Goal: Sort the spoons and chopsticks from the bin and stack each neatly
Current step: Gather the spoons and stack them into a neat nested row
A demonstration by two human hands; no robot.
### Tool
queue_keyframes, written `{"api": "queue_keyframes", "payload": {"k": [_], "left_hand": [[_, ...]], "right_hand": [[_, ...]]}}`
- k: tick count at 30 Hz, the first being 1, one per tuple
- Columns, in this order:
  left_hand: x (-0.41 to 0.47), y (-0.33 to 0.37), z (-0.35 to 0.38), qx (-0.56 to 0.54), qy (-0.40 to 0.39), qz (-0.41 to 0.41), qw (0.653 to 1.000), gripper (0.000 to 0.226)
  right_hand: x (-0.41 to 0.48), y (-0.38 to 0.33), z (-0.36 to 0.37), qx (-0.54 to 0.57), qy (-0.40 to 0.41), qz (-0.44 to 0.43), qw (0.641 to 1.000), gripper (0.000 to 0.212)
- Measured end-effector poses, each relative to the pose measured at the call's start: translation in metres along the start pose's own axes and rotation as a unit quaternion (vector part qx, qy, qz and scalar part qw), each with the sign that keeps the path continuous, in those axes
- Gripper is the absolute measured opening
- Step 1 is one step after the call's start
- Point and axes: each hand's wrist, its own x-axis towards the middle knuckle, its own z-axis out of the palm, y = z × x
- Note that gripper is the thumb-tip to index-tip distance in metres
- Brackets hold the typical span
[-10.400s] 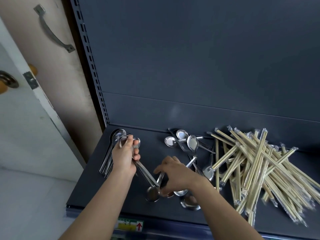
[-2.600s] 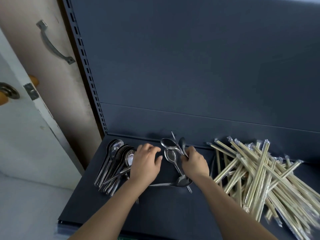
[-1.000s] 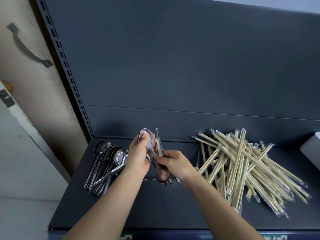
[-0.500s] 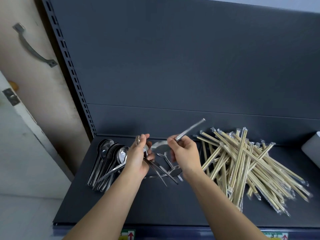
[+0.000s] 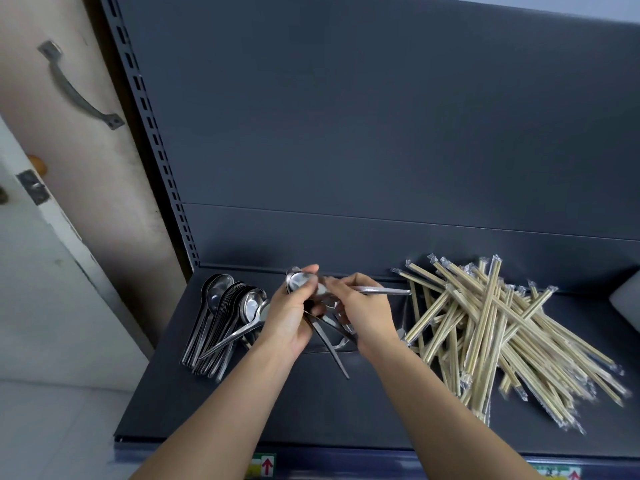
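Lying just left of the left hand [image 5: 291, 317], a spoon stack [image 5: 225, 313] is seen on the shelf [image 5: 277, 410]. A bundle of spoons [image 5: 294, 284] is gripped by that hand, its count hidden by the fingers. A single spoon [image 5: 381, 291] is pinched by the right hand [image 5: 363, 313], its bowl covered. Chopsticks [image 5: 485, 334] are heaped right of that hand, their far ends blurred; a pale object [image 5: 627, 303] is cut off beyond.

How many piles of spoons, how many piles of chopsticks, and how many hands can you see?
Stack of spoons on the shelf: 1
Heap of wrapped chopsticks: 1
Hands gripping held spoons: 2, the left hand and the right hand
Total: 4
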Motion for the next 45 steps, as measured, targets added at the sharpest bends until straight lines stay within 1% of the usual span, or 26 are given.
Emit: {"api": "queue_keyframes", "payload": {"k": [2,3,5,6,7,8,9,10,11,13,15,18,21,22,23,25,30,31,33,35,36,38,40,43,44,45], "left_hand": [[0.008,0.003,-0.004,-0.001,0.039,0.01,0.999,0.02],[0.011,0.006,-0.006,-0.007,0.058,0.012,0.998,0.02],[0.016,0.012,-0.01,-0.037,0.101,0.002,0.994,0.015],[0.018,0.015,-0.012,-0.061,0.119,-0.007,0.991,0.01],[0.02,0.017,-0.014,-0.082,0.131,-0.013,0.988,0.007],[0.021,0.019,-0.015,-0.096,0.136,-0.018,0.986,0.007],[0.022,0.019,-0.015,-0.104,0.136,-0.02,0.985,0.011],[0.022,0.019,-0.016,-0.113,0.133,-0.02,0.984,0.015],[0.022,0.019,-0.016,-0.119,0.131,-0.021,0.984,0.019],[0.022,0.017,-0.018,-0.101,0.128,-0.019,0.986,0.02],[0.024,0.014,-0.022,-0.056,0.127,-0.02,0.99,0.024],[0.024,0.012,-0.023,0.011,0.103,-0.026,0.994,0.022],[0.022,0.009,-0.022,0.097,0.051,-0.058,0.992,0.02],[0.02,0.009,-0.02,0.134,0.032,-0.066,0.988,0.021],[0.019,0.008,-0.018,0.168,0.018,-0.072,0.983,0.023],[0.016,0.008,-0.012,0.211,0.0,-0.077,0.975,0.024],[0.016,0.012,-0.005,0.3,-0.026,-0.107,0.948,0.022],[0.017,0.013,-0.005,0.326,-0.034,-0.113,0.938,0.022],[0.019,0.013,-0.005,0.358,-0.035,-0.114,0.926,0.02],[0.02,0.013,-0.005,0.33,-0.038,-0.105,0.937,0.018],[0.02,0.013,-0.005,0.288,-0.047,-0.111,0.95,0.018],[0.018,0.012,-0.004,0.195,-0.08,-0.16,0.964,0.023],[0.016,0.009,-0.007,0.127,-0.104,-0.21,0.964,0.033],[0.018,0.005,-0.013,0.09,-0.107,-0.235,0.962,0.052],[0.018,0.004,-0.015,0.103,-0.108,-0.225,0.963,0.05],[0.018,0.004,-0.016,0.118,-0.103,-0.209,0.965,0.044]], "right_hand": [[0.002,0.0,-0.01,-0.024,-0.071,-0.013,0.997,0.023],[0.003,0.002,-0.017,-0.052,-0.106,-0.023,0.993,0.028],[0.009,0.008,-0.031,-0.154,-0.158,-0.025,0.975,0.044],[0.012,0.013,-0.037,-0.241,-0.165,-0.018,0.956,0.049],[0.016,0.02,-0.041,-0.352,-0.157,-0.015,0.923,0.052],[0.02,0.026,-0.044,-0.463,-0.139,-0.021,0.875,0.053],[0.021,0.032,-0.045,-0.547,-0.119,-0.031,0.828,0.053],[0.021,0.036,-0.044,-0.601,-0.106,-0.038,0.792,0.051],[0.021,0.041,-0.044,-0.632,-0.094,-0.038,0.768,0.047],[0.022,0.051,-0.045,-0.659,-0.07,-0.036,0.748,0.032],[0.025,0.056,-0.049,-0.657,-0.061,-0.021,0.751,0.022],[0.028,0.049,-0.054,-0.599,-0.057,-0.01,0.798,0.019],[0.031,0.026,-0.054,-0.521,-0.06,-0.052,0.85,0.016],[0.031,0.016,-0.053,-0.493,-0.07,-0.062,0.865,0.019],[0.032,0.007,-0.052,-0.485,-0.079,-0.074,0.868,0.023],[0.035,-0.007,-0.051,-0.517,-0.088,-0.11,0.845,0.028],[0.039,-0.022,-0.046,-0.529,-0.126,-0.158,0.824,0.024],[0.039,-0.023,-0.044,-0.528,-0.136,-0.156,0.823,0.025],[0.039,-0.025,-0.04,-0.492,-0.169,-0.138,0.843,0.025],[0.039,-0.027,-0.034,-0.423,-0.221,-0.114,0.871,0.025],[0.039,-0.027,-0.03,-0.387,-0.243,-0.101,0.884,0.025],[0.04,-0.024,-0.023,-0.337,-0.256,-0.093,0.901,0.027],[0.041,-0.022,-0.016,-0.352,-0.234,-0.121,0.898,0.03],[0.049,-0.01,-0.012,-0.443,-0.165,-0.168,0.865,0.031],[0.052,-0.005,-0.012,-0.435,-0.142,-0.167,0.873,0.03],[0.055,-0.001,-0.012,-0.397,-0.127,-0.157,0.895,0.028]]}}
